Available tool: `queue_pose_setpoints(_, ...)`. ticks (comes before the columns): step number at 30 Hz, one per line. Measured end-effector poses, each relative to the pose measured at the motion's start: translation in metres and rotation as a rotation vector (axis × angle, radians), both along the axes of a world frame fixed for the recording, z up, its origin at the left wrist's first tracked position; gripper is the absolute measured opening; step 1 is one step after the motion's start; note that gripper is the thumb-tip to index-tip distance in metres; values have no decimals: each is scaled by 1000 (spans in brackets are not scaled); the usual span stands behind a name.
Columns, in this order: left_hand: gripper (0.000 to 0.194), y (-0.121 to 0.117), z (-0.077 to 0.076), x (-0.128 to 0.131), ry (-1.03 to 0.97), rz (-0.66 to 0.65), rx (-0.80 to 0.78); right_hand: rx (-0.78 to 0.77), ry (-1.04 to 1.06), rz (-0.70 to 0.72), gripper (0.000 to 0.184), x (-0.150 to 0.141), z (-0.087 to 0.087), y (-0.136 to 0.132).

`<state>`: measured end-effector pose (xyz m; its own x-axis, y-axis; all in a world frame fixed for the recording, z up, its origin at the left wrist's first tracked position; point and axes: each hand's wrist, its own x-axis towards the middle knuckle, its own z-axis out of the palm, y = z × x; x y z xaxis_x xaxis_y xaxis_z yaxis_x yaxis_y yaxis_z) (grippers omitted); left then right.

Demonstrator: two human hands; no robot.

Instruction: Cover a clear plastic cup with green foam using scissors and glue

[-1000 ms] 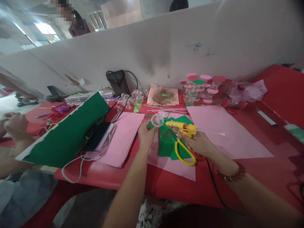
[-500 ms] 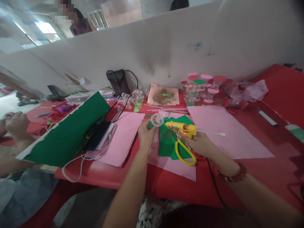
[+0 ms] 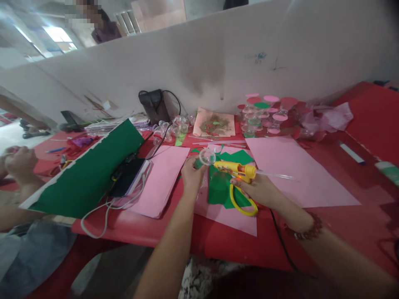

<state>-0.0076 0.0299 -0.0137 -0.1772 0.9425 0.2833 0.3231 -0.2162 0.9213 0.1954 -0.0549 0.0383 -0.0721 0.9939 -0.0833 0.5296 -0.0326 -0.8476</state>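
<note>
Between the fingers of my left hand (image 3: 192, 172) is a small clear plastic cup (image 3: 207, 157), its round rim turned up toward me. My right hand (image 3: 260, 189) is wrapped round a yellow glue gun (image 3: 235, 168), whose nozzle points left and reaches the cup's rim. A clear glue stick (image 3: 277, 176) juts from the gun's back. Under the gun lie scissors with yellow handles (image 3: 243, 201). Cut green paper (image 3: 218, 191) rests on a pink sheet (image 3: 240, 222) below both hands.
Pink sheets (image 3: 165, 178) and a phone (image 3: 129, 178) with a white cable lie left, beside a leaning green board (image 3: 90, 174). Clear cups (image 3: 179, 124), a black bag (image 3: 154, 106) and stacked cups with coloured discs (image 3: 264, 112) stand along the wall. Another person's hands (image 3: 20, 162) are far left.
The glue gun has moved slightly left, bringing its nozzle up to the cup's rim. My left hand keeps its hold on the cup, almost unmoved.
</note>
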Motion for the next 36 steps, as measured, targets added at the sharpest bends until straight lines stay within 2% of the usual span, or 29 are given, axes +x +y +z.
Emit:
queue_pose_setpoints(5, 33, -1, 1, 1, 20, 18, -24, 54, 33, 22, 45, -1, -1, 0)
queue_pose_setpoints(12, 27, -5, 8, 6, 74, 13, -13, 34, 44, 38, 41, -3, 3, -2)
queue_pose_setpoints(16, 30, -7, 11, 9, 61, 5, -38, 43, 56, 30, 41, -3, 4, -2)
queue_pose_setpoints(23, 34, -8, 7, 12, 48, -25, -19, 28, 65, 22, 40, -2, 4, -2)
queue_pose_setpoints(29, 33, -11, 8, 14, 162, -30, -4, 43, 70, 36, 47, -1, 2, -1)
queue_pose_setpoints(36, 32, -13, 9, 15, 218, -52, 14, 24, 79, 6, 45, 0, 0, -1)
